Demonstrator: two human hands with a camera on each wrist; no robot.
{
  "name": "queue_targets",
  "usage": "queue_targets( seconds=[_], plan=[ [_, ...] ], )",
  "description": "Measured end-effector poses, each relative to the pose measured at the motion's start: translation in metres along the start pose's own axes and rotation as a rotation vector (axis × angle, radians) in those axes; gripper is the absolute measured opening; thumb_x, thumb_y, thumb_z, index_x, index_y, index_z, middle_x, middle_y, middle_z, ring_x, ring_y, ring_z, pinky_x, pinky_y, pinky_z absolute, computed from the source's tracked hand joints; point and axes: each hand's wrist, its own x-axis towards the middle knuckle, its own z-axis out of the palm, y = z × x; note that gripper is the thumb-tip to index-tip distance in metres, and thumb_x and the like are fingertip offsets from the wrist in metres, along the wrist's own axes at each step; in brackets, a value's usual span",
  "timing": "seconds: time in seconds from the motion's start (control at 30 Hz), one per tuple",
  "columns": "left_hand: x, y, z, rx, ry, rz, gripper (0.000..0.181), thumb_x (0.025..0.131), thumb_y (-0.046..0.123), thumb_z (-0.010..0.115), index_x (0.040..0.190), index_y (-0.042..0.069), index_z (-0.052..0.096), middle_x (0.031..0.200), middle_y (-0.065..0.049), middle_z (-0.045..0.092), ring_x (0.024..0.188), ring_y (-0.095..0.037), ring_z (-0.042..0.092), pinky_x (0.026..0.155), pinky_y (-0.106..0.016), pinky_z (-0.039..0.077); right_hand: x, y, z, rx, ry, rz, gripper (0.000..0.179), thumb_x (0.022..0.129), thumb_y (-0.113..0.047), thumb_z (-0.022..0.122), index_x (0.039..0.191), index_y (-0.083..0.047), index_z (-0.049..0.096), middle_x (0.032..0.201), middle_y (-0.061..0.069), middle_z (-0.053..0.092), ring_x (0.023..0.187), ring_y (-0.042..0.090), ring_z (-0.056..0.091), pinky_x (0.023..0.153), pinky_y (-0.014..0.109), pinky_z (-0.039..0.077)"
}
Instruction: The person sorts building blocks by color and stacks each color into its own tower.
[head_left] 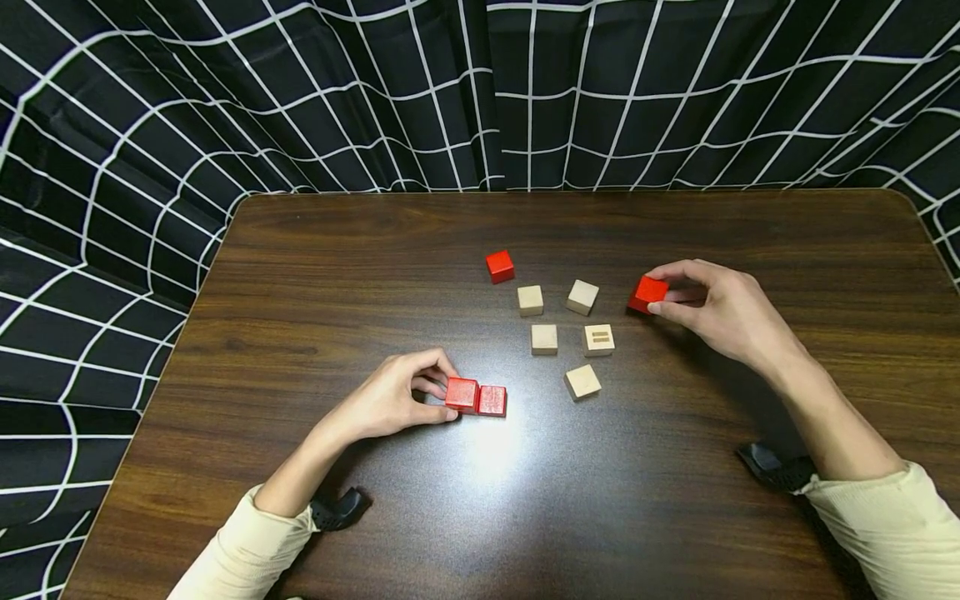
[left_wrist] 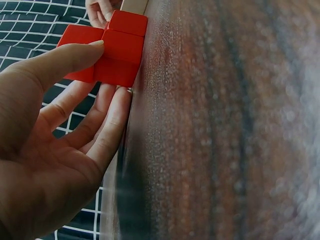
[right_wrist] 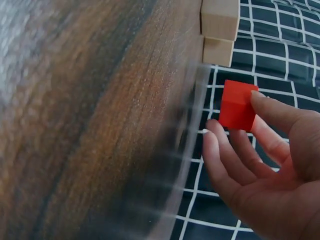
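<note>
My left hand (head_left: 390, 398) pinches a red cube (head_left: 462, 393) between thumb and fingers. In the left wrist view, this held cube (left_wrist: 80, 37) appears to sit against the upper side of another red cube (left_wrist: 117, 62), which the head view hides. Close beside them on the right lies a red cube (head_left: 492, 401) on the table. Farther right, a second red cube (head_left: 649, 292) is held by the thumb and fingertips of my right hand (head_left: 723, 308). The right wrist view shows this cube (right_wrist: 239, 105) raised off the tabletop.
Between the hands lie several pale wooden cubes, among them one with two brown bars (head_left: 599, 340) and one nearest the front (head_left: 582, 382). A lone red cube (head_left: 500, 267) lies behind them. The brown wooden table (head_left: 337, 250) meets a black gridded curtain (head_left: 420, 92).
</note>
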Motion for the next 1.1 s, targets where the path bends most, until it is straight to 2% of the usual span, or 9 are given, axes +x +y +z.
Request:
queue_targets(
  seconds=[0.13,0.43,1.1],
  plan=[
    [0.000,0.000,0.000,-0.004,-0.001,-0.004,0.035,0.074,-0.005,0.083,0.099,0.007,0.061,0.102,-0.009,0.067,0.094,-0.019,0.069,0.084,-0.029,0.059,-0.002,-0.003,0.000,0.009,0.016,-0.012,0.036,0.085,-0.014,0.079,0.120,-0.016,0.070,0.110,0.009,0.068,0.083,0.005,0.061,0.062,0.009,0.042],
    [0.000,0.000,0.000,-0.002,-0.003,0.011,0.034,0.075,-0.005,0.083,0.098,0.007,0.061,0.101,-0.009,0.067,0.094,-0.019,0.069,0.085,-0.029,0.059,-0.006,-0.012,0.003,0.117,0.009,-0.008,0.035,0.084,-0.015,0.081,0.118,-0.016,0.070,0.111,0.007,0.068,0.085,0.000,0.063,0.066,0.008,0.047],
    [0.000,0.000,0.000,0.004,0.003,-0.001,0.034,0.075,-0.005,0.083,0.099,0.007,0.062,0.102,-0.009,0.067,0.092,-0.019,0.070,0.083,-0.029,0.059,-0.016,-0.033,0.012,0.178,-0.003,-0.058,0.039,0.080,-0.009,0.084,0.116,-0.018,0.071,0.107,-0.001,0.067,0.085,0.006,0.064,0.071,0.010,0.049]
  ],
)
